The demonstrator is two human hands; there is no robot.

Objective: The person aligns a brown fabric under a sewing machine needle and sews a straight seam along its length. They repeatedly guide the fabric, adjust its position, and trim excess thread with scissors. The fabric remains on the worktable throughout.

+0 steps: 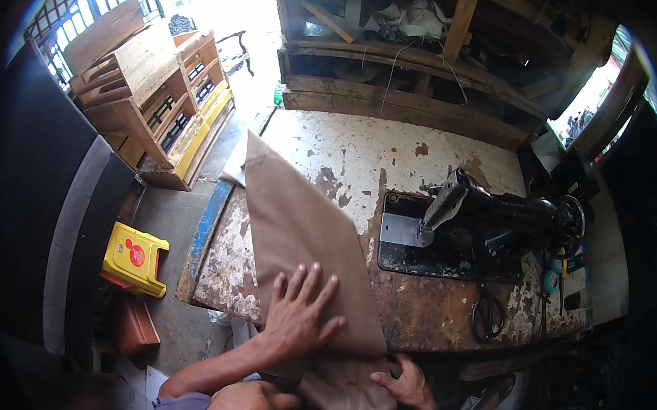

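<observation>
Fingers spread wide, the left hand (300, 311) lies flat, palm down, on the cloth (298, 226), its forearm coming up from the lower edge and angling right. Nothing is gripped there; the hand is open and pressing on the fabric near the table's (450, 159) near edge. Lower down, the right hand (406, 383) sits below the table edge, fingers curled onto the part of the cloth that hangs over; it pinches the fabric's lower right corner area, though how firmly I cannot tell.

Now the cloth itself: a long brown strip, lying flat on the worn, white-flecked table top. Its long axis runs from the far left, where a narrow end points toward the table's back left corner, down to the near edge, where it widens and spills over toward the person. It leans slightly leftward as it goes away.

Just right of the cloth stands a black sewing machine (491, 221) on its dark base, close to the strip's right edge but apart from it. Scissors (488, 311) lie on the table in front of the machine. A yellow stool (135, 258) sits on the floor to the left, and wooden crates (152, 92) are stacked beyond it.
</observation>
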